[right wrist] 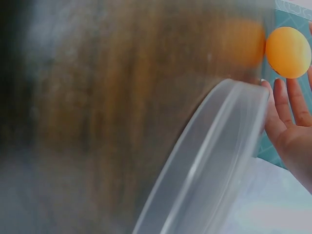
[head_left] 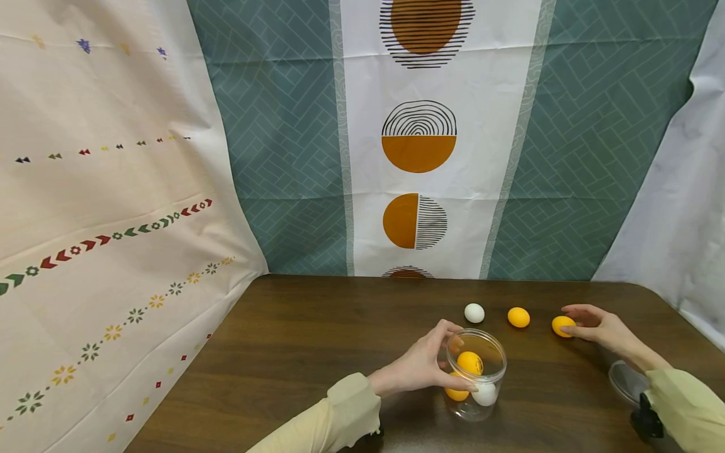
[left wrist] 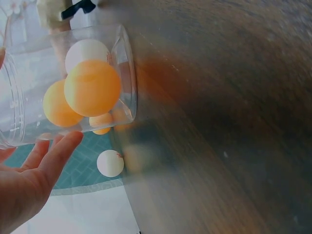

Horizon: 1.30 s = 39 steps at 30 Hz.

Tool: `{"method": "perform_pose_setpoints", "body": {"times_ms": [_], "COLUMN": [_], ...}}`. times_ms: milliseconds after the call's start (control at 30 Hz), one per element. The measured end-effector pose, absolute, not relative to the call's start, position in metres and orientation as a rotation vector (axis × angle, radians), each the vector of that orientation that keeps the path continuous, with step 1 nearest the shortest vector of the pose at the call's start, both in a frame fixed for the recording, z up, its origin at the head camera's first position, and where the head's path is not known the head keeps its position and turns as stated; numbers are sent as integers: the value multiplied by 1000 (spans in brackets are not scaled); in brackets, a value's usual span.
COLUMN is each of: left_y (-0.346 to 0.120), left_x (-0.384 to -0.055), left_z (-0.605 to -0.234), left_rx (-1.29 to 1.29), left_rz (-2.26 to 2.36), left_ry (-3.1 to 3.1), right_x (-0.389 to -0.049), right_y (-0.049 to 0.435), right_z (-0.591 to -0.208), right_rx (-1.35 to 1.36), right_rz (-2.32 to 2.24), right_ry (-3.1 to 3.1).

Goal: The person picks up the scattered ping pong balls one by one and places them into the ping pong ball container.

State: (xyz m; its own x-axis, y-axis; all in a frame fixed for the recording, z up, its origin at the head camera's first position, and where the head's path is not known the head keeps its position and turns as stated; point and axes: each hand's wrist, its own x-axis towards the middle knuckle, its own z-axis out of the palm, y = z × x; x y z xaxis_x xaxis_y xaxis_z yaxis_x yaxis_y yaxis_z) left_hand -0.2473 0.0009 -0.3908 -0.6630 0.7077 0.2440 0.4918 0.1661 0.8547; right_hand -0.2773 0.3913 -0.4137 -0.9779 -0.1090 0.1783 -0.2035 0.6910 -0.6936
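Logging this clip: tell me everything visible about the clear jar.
The clear, colourless cylindrical jar, apparently plastic, has a ridged neck and a round, uncovered mouth. It stands upright on the dark brown wood-look table and contains two smooth orange balls and one smooth white ball. The person's bare left hand grips its upper part from the side.

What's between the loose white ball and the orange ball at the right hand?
In the head view, one orange ball lies between them on the table, apart from both.
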Motion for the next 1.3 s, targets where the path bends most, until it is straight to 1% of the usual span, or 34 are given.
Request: {"method": "perform_pose_setpoints", "body": {"times_ms": [1300], "left_y": [1], "left_x": [-247], "left_z": [-391], "left_rx": [1162], "left_rz": [1507], "left_ry": [2216], "right_x": [-283], "right_y": [385], "right_z": [-418], "right_rx": [241], "right_rz": [1107], "right_ry": [-2851]}}
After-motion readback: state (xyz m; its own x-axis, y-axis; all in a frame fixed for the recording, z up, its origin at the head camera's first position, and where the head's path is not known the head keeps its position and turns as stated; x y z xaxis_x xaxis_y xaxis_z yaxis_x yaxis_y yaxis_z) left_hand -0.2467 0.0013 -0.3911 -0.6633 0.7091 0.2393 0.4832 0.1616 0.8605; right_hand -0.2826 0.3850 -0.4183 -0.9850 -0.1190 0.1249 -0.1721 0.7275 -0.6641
